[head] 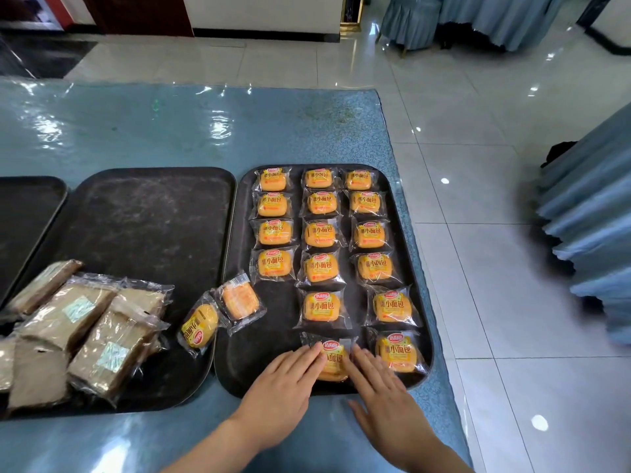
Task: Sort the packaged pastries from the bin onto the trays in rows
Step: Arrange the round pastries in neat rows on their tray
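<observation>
The right black tray (239,336) carries three rows of yellow packaged buns. My left hand (283,380) and my right hand (379,387) lie with straight fingers on either side of the nearest bun of the middle row (333,361), touching its wrapper at the tray's front. Two loose yellow buns (199,327) (239,299) lie across the gap between the right tray and the middle tray (153,216). Several brown packaged cakes (112,349) are heaped on the middle tray's near left part.
A third dark tray (24,213) shows at the far left. The trays sit on a blue plastic-covered table (136,124); its right edge runs just past the right tray. Beyond are white floor tiles and blue-draped furniture (594,233).
</observation>
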`<state>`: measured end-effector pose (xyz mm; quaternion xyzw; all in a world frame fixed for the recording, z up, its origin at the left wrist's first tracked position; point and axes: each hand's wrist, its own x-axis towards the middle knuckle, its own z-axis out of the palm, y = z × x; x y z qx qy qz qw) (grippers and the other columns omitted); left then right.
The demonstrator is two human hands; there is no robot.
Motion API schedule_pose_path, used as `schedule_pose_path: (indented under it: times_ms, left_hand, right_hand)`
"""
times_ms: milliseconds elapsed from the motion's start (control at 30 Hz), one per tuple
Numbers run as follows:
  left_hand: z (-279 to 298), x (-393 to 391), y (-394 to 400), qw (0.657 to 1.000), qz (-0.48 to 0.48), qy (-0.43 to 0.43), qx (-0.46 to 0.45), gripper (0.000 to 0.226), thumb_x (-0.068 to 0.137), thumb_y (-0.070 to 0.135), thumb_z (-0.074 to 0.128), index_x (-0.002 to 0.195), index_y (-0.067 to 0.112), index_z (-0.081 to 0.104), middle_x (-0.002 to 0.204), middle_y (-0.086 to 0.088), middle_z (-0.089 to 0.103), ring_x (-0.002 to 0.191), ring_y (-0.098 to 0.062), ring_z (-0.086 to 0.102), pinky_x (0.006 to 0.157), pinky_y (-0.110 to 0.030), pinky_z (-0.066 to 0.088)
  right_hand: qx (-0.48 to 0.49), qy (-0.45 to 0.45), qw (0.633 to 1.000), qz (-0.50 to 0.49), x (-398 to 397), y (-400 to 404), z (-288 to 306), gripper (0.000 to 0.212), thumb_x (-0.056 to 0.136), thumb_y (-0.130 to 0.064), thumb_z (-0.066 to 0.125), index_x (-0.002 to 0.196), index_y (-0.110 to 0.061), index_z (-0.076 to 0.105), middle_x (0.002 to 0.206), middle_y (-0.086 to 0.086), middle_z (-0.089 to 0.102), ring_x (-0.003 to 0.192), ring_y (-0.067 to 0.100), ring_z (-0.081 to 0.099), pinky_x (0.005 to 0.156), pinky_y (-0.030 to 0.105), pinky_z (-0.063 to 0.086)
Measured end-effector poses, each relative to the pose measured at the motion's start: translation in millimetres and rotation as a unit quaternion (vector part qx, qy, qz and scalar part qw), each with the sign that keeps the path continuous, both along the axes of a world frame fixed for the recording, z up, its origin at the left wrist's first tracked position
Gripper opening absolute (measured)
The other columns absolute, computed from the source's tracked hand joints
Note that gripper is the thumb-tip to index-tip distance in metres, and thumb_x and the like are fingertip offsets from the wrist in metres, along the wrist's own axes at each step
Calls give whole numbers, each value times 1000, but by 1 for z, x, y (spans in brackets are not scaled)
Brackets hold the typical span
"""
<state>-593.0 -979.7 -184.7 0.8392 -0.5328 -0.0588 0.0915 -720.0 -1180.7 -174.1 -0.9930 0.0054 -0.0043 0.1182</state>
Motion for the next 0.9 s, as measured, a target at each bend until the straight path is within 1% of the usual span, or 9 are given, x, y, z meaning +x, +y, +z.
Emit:
schedule_pose_path:
  times_ms: [67, 133, 200, 300, 433, 533, 667, 800, 900]
  left_hand:
    - [3, -1, 3, 1000, -13, -1, -5, 57, 91, 32, 44, 146, 20, 40, 154, 1, 37, 137, -15, 42, 107, -36, 42]
    - [6, -1, 4, 1000, -30, 7, -3, 55, 90, 33, 45, 144, 26, 42, 153, 4, 38, 137, -14, 41, 107, -34, 42]
    - [9, -1, 2, 999, -34, 18, -1, 53, 89, 34, 46, 142, 29, 44, 150, 5, 41, 133, -14, 44, 104, -32, 44]
    - [8, -2, 0, 999, -34, 28, 7, 54, 89, 35, 45, 142, 29, 43, 147, 5, 44, 130, -16, 47, 100, -33, 48]
    - [8, -1, 2, 999, -40, 30, 8, 56, 91, 35, 45, 146, 29, 38, 149, 4, 41, 131, -17, 45, 102, -35, 46]
    - [15, 3, 10, 999, -30, 26, -4, 54, 90, 36, 46, 143, 29, 41, 148, 5, 42, 129, -15, 47, 103, -34, 45]
    - [30, 26, 34, 997, 57, 27, -36, 48, 91, 33, 45, 138, 29, 49, 146, 8, 45, 131, -13, 42, 107, -34, 42]
    - [42, 64, 70, 979, 180, 48, -77, 48, 93, 25, 52, 140, 28, 46, 148, 10, 38, 138, -12, 32, 114, -37, 32]
    - [51, 91, 90, 957, 263, 85, -89, 53, 89, 20, 58, 141, 25, 45, 148, 6, 37, 138, -15, 30, 114, -39, 33]
  right_hand:
    - [3, -21, 998, -51, -1, -11, 1, 55, 101, -42, 28, 146, -14, 39, 156, 8, 32, 141, 22, 31, 115, 36, 19]
    - [8, -9, 994, -110, -3, -19, 1, 61, 101, -45, 16, 143, -10, 42, 152, 12, 37, 141, 26, 30, 116, 40, 16]
    - [3, 16, 993, -119, -6, -20, -4, 65, 101, -48, 13, 142, -9, 44, 151, 13, 38, 142, 26, 28, 116, 41, 15]
    - [0, 36, 996, -81, -11, -22, -11, 64, 100, -50, 18, 143, -10, 44, 155, 11, 33, 145, 27, 25, 114, 43, 19]
    - [15, 43, 998, -53, -14, -31, -9, 63, 92, -48, 46, 147, -17, 41, 159, 2, 26, 146, 23, 25, 114, 44, 22]
    - [44, 30, 995, -83, -8, -30, 3, 57, 92, -49, 45, 142, -22, 47, 156, -4, 32, 146, 15, 25, 116, 40, 18]
    - [92, 8, 991, -99, 20, -13, 21, 51, 95, -48, 39, 141, -26, 46, 154, -10, 33, 145, 11, 25, 118, 36, 17]
    - [114, 2, 992, -56, 66, 26, 36, 48, 97, -41, 40, 144, -28, 41, 153, -13, 32, 144, 9, 23, 119, 29, 20]
    - [154, 32, 987, -20, 107, 62, 42, 51, 96, -31, 47, 146, -27, 37, 154, -12, 28, 143, 8, 22, 114, 15, 9]
